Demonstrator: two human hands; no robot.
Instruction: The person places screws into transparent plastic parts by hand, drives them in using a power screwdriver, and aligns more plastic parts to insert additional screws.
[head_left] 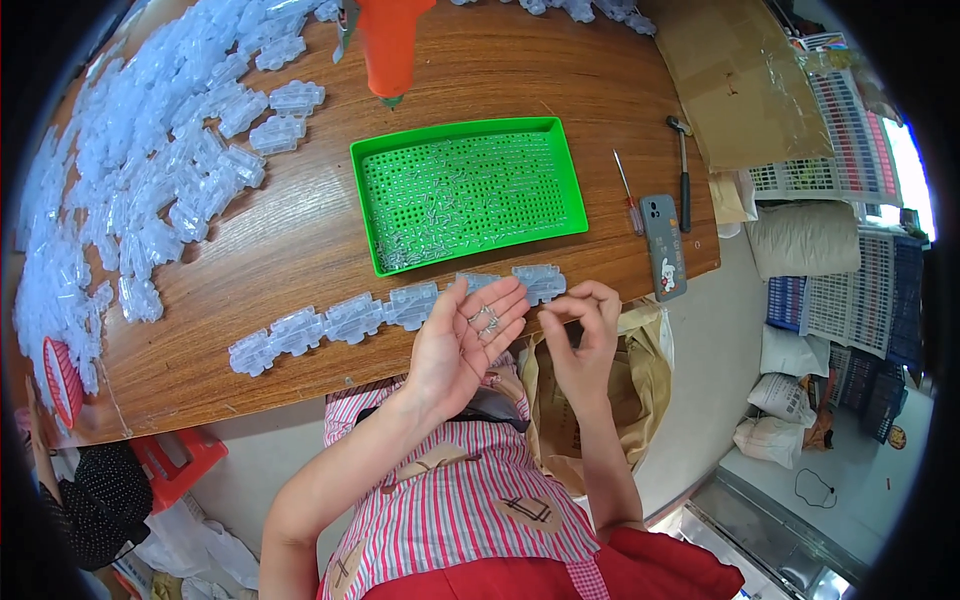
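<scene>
A: Well, where are the hands?

B: Both hover just off the near edge of the wooden desk (pixel 480 70). The left hand (pixel 465 345) lies open, palm up, with a few small metal springs (pixel 487 321) resting on its fingers. The right hand (pixel 583 335) has its grip pinched closed, thumb against fingertips; whether a spring sits in the pinch I cannot tell.

A: And around them?

B: A row of clear plastic parts (pixel 390 312) runs along the desk edge, just beyond the fingertips. Behind it sits a green perforated tray (pixel 465 190) scattered with tiny pieces. A large heap of the same clear parts (pixel 150 170) covers the left side. A phone (pixel 663 245), a screwdriver (pixel 627 192) and a small hammer (pixel 683 170) lie to the right.
</scene>
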